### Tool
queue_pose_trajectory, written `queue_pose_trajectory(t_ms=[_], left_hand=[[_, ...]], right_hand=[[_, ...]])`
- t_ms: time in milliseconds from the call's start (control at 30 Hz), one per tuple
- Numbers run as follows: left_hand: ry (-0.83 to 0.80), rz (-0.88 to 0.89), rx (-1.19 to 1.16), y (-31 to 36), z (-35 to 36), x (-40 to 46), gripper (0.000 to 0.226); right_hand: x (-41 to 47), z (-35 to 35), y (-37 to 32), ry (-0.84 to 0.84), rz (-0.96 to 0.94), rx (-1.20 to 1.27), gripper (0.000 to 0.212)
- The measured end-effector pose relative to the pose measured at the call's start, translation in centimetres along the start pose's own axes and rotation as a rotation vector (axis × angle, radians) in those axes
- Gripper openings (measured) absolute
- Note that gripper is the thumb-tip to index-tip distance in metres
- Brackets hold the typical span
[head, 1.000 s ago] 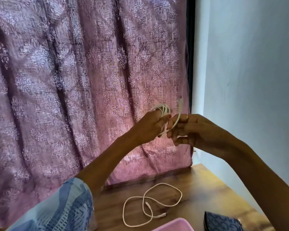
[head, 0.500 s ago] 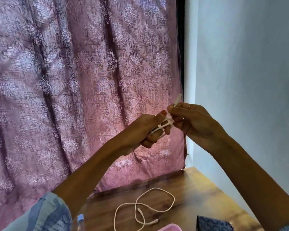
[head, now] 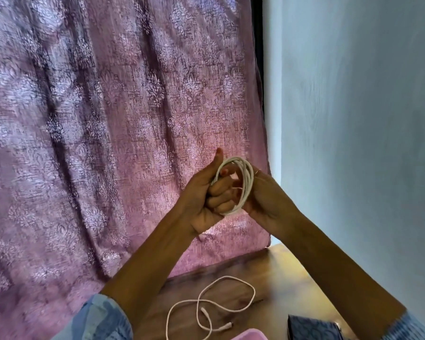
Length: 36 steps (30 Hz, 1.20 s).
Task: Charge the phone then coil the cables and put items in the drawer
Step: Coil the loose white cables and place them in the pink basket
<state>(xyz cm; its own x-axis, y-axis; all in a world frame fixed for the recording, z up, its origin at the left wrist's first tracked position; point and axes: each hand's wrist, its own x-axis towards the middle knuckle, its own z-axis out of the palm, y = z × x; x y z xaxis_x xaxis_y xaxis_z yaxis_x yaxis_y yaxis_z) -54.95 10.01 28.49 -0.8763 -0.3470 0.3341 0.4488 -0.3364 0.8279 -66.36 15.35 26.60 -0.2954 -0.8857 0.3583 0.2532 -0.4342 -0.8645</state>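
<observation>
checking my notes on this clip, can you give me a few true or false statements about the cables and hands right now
1. The coiled white cable is held up in front of the pink patterned curtain. True.
2. Only the left hand touches that coil. False: the right hand holds it too.
3. A loose white cable lies on the wooden table. True.
4. The loose cable is neatly coiled. False: it lies in open, sprawling loops.
5. The left thumb points up. True.
</observation>
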Motion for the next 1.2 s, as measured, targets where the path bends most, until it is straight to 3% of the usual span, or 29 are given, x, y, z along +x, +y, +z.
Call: queue_pose_trajectory(t_ms=[67, 133, 233, 300, 400, 467, 633, 900, 1067, 1200], left_hand=[[0.022, 0.016, -0.021, 0.0, -0.2, 0.2, 0.037], [0.054, 0.020, -0.021, 0.1, -0.7, 0.3, 0.038], [0.093, 0.018, -0.028, 0.2, -1.7, 0.5, 0.037], [0.125, 0.014, -0.027, 0.1, -2.2, 0.5, 0.038], [0.195, 0.002, 0.014, -0.4, -2.6, 0.6, 0.041], [0.225, -0.015, 0.074, -0.8, -2.5, 0.7, 0.044], [0.258, -0.070, 0.221, -1.7, -2.4, 0.9, 0.048], [0.397, -0.105, 0.381, -2.9, -3.1, 1.6, 0.044], [0.613, 0.030, 0.562, -4.3, -3.1, 2.1, 0.040], [0.654, 0.100, 0.686, -5.0, -3.1, 2.4, 0.039]], right_hand=[[-0.3, -0.1, 0.4, 0.021, 0.065, -0.141, 0.025], [-0.5, -0.4, 0.4, 0.007, 0.166, -0.176, 0.036], [-0.6, -1.2, 0.2, -0.112, 0.301, -0.179, 0.062], [-0.8, -1.6, 0.2, -0.201, 0.347, -0.254, 0.065], [-1.2, -1.7, 0.1, -0.218, 0.350, -0.470, 0.055], [-1.2, -1.8, 0.3, -0.130, 0.271, -0.576, 0.034], [-1.5, -1.9, 1.2, -0.021, 0.105, -0.520, 0.014], [-1.7, -2.5, 2.1, 0.242, 0.068, -0.402, 0.033], [-2.0, -3.3, 2.7, 0.229, 0.060, -0.434, 0.024], [-1.8, -3.6, 3.1, 0.222, 0.066, -0.438, 0.017]])
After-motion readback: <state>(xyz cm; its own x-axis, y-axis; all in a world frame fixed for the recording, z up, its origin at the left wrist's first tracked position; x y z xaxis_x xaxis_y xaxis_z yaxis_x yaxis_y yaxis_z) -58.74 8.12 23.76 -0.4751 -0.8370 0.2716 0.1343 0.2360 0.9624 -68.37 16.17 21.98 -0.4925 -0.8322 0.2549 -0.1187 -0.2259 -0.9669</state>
